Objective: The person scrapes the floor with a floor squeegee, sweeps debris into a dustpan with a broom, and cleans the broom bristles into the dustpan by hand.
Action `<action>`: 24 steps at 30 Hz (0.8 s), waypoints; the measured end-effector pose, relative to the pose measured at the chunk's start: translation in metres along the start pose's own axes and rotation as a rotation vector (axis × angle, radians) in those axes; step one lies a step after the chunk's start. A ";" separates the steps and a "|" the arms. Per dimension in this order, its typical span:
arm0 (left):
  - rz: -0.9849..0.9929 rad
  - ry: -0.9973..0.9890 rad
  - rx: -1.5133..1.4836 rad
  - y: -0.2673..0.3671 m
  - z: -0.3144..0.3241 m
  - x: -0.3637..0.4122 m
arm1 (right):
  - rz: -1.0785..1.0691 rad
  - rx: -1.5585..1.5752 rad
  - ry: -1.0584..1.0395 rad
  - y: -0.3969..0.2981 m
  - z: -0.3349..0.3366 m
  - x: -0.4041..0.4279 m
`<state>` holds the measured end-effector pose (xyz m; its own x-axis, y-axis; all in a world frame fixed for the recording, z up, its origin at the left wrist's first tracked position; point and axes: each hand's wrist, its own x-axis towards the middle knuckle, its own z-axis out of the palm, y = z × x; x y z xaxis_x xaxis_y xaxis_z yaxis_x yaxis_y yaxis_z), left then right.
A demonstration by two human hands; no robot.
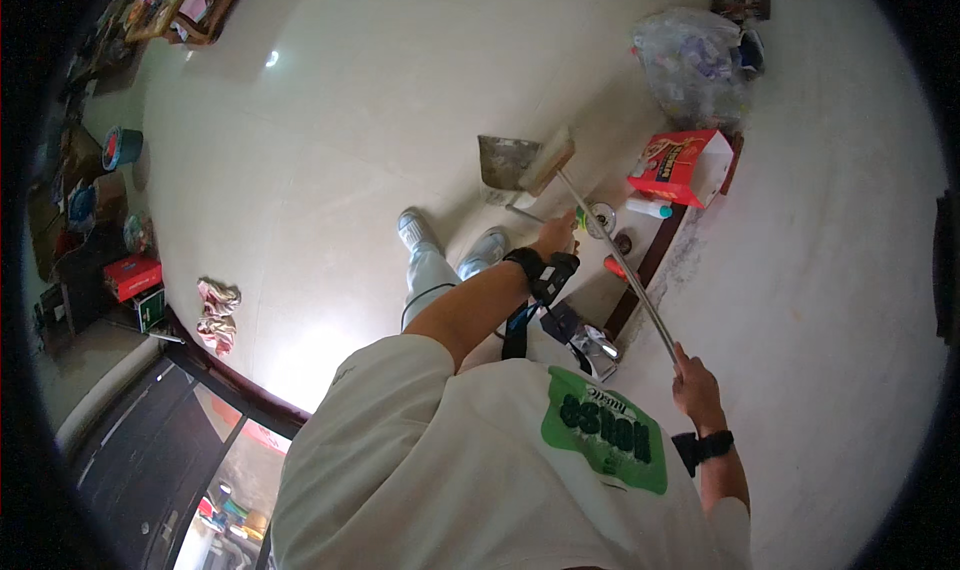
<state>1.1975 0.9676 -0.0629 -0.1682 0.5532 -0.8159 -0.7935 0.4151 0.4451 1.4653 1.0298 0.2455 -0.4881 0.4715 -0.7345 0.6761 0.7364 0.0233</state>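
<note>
My left hand is closed at the end of the handle of a dustpan, whose worn, dirty pan lies on the floor ahead of my feet. My right hand, lower right, grips the upper end of a long metal broom stick. The stick slants past my left hand without visible contact. The broom's head is at the right side of the pan and hides part of it. What the pan holds cannot be told clearly.
Along the wall at right are a red box, a stuffed clear plastic bag, a white bottle and a round tin. A crumpled cloth lies left; a blue bucket stands beyond it.
</note>
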 end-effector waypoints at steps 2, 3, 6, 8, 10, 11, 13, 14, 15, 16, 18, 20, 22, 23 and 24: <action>0.004 -0.007 -0.009 -0.002 -0.002 0.001 | -0.061 -0.057 -0.014 0.002 -0.003 0.009; 0.101 -0.031 0.149 -0.003 -0.003 0.003 | -0.035 -0.105 -0.029 0.003 -0.007 0.011; 0.152 -0.064 0.283 -0.006 -0.005 0.009 | -0.031 -0.170 -0.046 0.006 -0.025 0.009; -0.085 -0.078 -0.113 -0.010 -0.005 0.015 | -0.044 -0.181 -0.049 0.004 -0.034 0.005; 0.222 -0.065 0.278 -0.013 -0.007 0.019 | -0.040 -0.208 -0.054 0.001 -0.041 0.001; 0.294 -0.072 0.361 -0.015 -0.007 0.020 | -0.041 -0.213 -0.055 0.000 -0.042 0.000; 0.341 -0.062 0.419 -0.016 -0.006 0.021 | -0.030 -0.231 -0.074 0.000 -0.044 -0.004; 0.290 -0.060 0.368 -0.015 -0.007 0.021 | -0.017 -0.245 -0.092 0.001 -0.044 -0.006; 0.240 -0.056 0.316 -0.014 -0.006 0.019 | 0.009 -0.277 -0.117 0.003 -0.043 -0.009; 0.163 -0.058 0.240 -0.011 -0.006 0.016 | 0.002 -0.262 -0.116 0.006 -0.042 -0.012; 0.234 -0.058 0.292 -0.003 -0.005 0.008 | -0.006 -0.280 -0.109 0.012 -0.041 -0.021; 0.421 -0.035 0.487 0.005 -0.004 -0.002 | 0.036 -0.255 -0.108 0.017 -0.039 -0.031; 0.192 -0.024 0.278 0.011 -0.001 -0.009 | 0.030 -0.192 -0.074 0.020 -0.037 -0.043; 0.023 -0.010 0.144 0.013 0.001 -0.011 | 0.052 -0.183 -0.071 0.021 -0.036 -0.049; 0.000 -0.005 0.117 0.013 0.001 -0.011 | 0.078 -0.187 -0.082 0.023 -0.035 -0.054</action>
<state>1.1897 0.9677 -0.0477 -0.1652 0.5566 -0.8142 -0.7196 0.4965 0.4854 1.4875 1.0382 0.3098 -0.3870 0.4949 -0.7780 0.5919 0.7803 0.2020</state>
